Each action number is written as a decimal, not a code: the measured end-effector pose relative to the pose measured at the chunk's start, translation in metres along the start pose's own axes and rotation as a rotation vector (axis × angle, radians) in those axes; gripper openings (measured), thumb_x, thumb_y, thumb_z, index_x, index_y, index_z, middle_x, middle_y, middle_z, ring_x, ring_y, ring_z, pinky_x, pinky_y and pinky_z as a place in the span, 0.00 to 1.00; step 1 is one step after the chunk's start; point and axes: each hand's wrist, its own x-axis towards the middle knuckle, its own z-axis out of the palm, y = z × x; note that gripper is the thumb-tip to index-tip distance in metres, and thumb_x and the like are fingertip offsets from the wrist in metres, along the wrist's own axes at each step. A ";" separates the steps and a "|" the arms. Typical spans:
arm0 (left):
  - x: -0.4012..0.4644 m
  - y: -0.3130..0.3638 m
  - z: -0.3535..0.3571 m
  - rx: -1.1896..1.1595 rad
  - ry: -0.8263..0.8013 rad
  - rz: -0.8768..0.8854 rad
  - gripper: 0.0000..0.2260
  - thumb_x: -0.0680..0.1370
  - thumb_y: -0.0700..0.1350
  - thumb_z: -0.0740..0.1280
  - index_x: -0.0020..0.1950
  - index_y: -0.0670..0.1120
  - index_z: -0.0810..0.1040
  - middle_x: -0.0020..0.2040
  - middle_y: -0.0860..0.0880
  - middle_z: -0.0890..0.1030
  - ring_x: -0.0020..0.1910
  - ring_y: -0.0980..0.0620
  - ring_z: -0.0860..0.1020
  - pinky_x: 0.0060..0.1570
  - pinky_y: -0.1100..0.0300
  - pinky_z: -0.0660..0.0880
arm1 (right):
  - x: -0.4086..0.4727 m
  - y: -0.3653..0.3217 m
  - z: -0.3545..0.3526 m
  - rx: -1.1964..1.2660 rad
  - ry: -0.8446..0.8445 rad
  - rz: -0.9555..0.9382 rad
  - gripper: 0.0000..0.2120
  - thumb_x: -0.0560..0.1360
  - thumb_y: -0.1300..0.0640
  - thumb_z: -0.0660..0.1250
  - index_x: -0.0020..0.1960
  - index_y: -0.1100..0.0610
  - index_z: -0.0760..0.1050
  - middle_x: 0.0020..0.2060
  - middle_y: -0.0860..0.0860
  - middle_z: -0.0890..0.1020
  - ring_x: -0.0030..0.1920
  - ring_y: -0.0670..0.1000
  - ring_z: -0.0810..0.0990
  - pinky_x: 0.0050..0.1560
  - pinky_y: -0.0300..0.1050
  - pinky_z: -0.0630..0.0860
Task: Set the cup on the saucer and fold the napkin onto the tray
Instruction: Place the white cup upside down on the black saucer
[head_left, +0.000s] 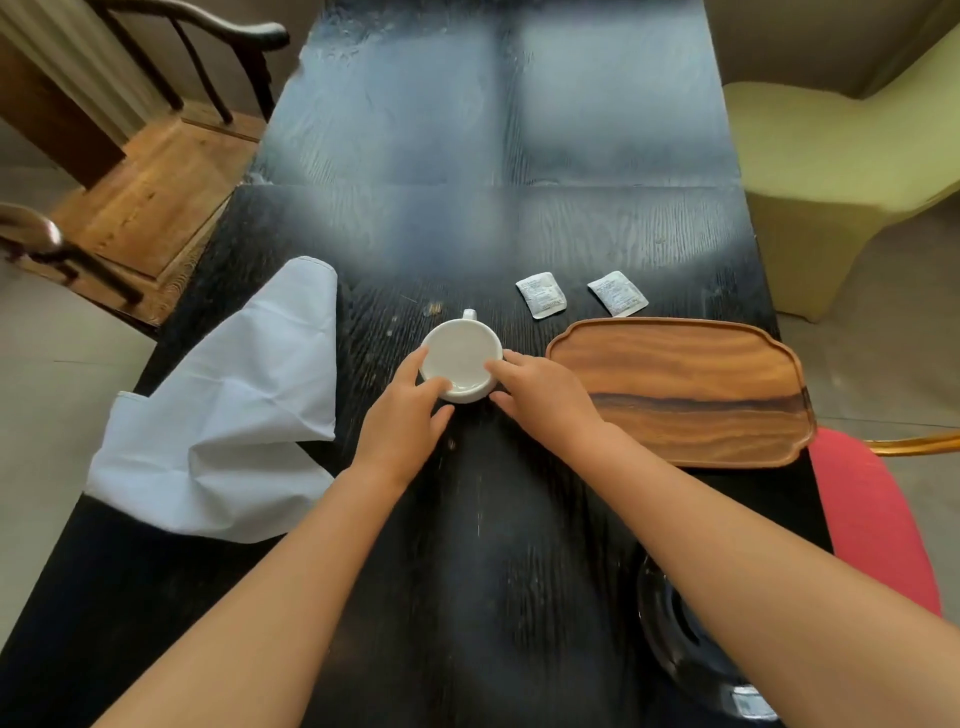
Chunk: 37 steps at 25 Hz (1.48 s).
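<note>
- Head view: white cup, mid-table, handle pointing away.
- Left hand, right hand: fingers grasping cup rim and sides.
- Saucer: dark dish, near right, probably.
- Advice: lift level, seat centred.

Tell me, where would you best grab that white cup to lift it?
Probably by the rim, from both sides, as the left hand and right hand do now. The cup stands upright and its small handle points away, harder to reach.
</note>
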 end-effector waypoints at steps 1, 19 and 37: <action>-0.001 -0.002 0.004 -0.050 0.033 0.007 0.06 0.72 0.40 0.71 0.47 0.40 0.80 0.70 0.45 0.68 0.61 0.44 0.74 0.49 0.48 0.77 | -0.001 0.001 0.003 0.040 0.033 -0.011 0.10 0.72 0.58 0.66 0.51 0.62 0.73 0.46 0.58 0.79 0.45 0.62 0.78 0.34 0.47 0.66; -0.059 0.079 -0.026 -1.217 -0.165 -0.548 0.14 0.75 0.42 0.67 0.61 0.50 0.76 0.48 0.47 0.85 0.47 0.50 0.83 0.40 0.58 0.81 | -0.129 0.020 -0.052 0.139 0.337 -0.124 0.13 0.70 0.53 0.70 0.48 0.62 0.78 0.57 0.58 0.80 0.51 0.56 0.82 0.45 0.49 0.82; -0.144 0.211 0.046 -1.086 -0.312 -0.505 0.15 0.72 0.42 0.71 0.58 0.50 0.79 0.49 0.51 0.85 0.48 0.57 0.82 0.41 0.62 0.80 | -0.293 0.038 -0.067 1.161 0.522 0.795 0.17 0.72 0.69 0.67 0.54 0.50 0.78 0.50 0.48 0.83 0.50 0.45 0.82 0.35 0.41 0.80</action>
